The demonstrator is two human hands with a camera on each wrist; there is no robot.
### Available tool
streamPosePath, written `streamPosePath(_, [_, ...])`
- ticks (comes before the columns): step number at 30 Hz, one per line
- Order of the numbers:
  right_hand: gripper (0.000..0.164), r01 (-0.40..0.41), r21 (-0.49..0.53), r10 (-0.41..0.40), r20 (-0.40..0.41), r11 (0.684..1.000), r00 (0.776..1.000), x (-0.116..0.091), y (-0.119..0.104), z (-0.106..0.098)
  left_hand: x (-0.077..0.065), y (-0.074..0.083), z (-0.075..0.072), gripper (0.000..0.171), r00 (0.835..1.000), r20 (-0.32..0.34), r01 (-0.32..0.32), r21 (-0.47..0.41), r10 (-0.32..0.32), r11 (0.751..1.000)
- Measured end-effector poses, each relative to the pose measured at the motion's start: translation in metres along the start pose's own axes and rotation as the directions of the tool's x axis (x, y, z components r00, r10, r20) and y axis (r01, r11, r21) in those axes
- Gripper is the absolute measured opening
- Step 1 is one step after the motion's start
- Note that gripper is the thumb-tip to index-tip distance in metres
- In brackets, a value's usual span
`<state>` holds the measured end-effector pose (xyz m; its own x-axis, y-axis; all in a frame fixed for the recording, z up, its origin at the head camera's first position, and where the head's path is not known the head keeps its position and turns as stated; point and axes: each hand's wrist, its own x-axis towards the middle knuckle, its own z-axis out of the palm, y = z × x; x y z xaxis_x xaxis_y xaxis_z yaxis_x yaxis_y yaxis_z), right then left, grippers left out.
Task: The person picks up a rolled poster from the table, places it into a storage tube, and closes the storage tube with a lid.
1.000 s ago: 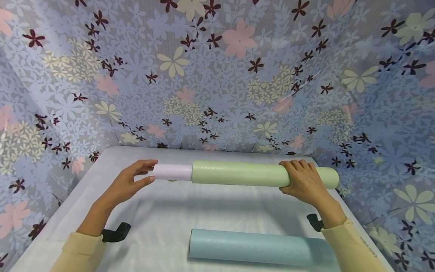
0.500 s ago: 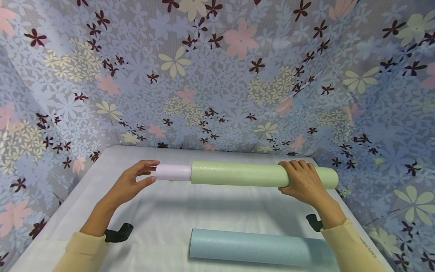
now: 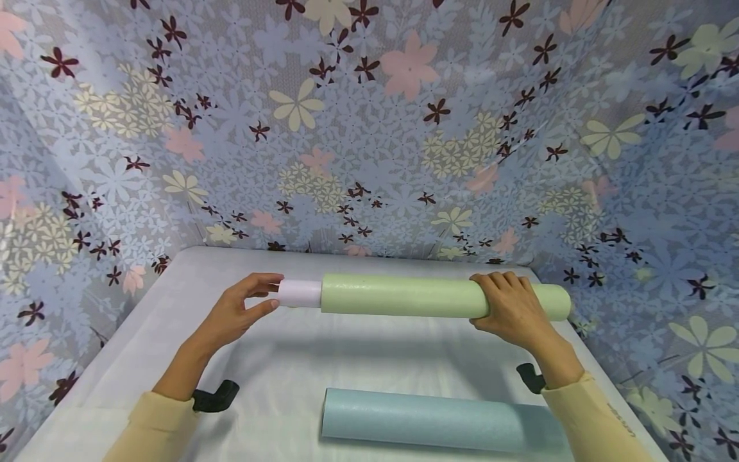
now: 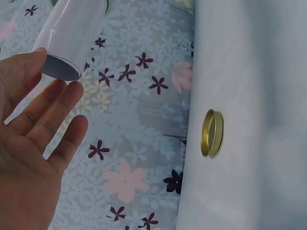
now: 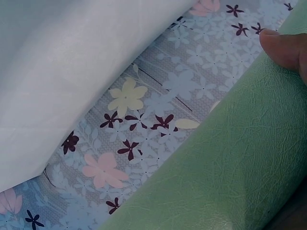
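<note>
In the head view my right hand (image 3: 510, 305) grips a long light-green tube (image 3: 404, 296) from above, near its right end. The tube lies level above the white table, its surface finely wrinkled in the right wrist view. A narrower lilac tube (image 3: 300, 293) sticks out of its left end. My left hand (image 3: 239, 308) holds that lilac tube's outer end between thumb and fingertips. In the left wrist view the lilac tube (image 4: 67, 38) shows a dark grey end, with the fingertips at its rim. The rest of the lilac tube is hidden inside the green one.
A pale-blue tube (image 3: 439, 420) lies on the white-covered table (image 3: 277, 366) near the front. A shallow gold ring-shaped lid (image 4: 212, 133) stands on the cloth. Flowered fabric (image 3: 369, 128) hangs behind and at both sides.
My left hand has moved right, and the lilac tube has slid further into the green tube, so less shows. The right hand and green tube have shifted slightly left.
</note>
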<state>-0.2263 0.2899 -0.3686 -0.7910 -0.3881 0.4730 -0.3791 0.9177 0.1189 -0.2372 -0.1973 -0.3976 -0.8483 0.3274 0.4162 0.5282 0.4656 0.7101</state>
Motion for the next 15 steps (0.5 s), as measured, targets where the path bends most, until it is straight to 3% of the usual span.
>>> streamPosePath(15, [0.078,-0.010,0.002,0.010,0.023,1.000,1.000,0.001,-0.004,0.000,0.011,0.008,0.023,0.040,0.999,0.020,-0.046,-0.090,0.048,0.995])
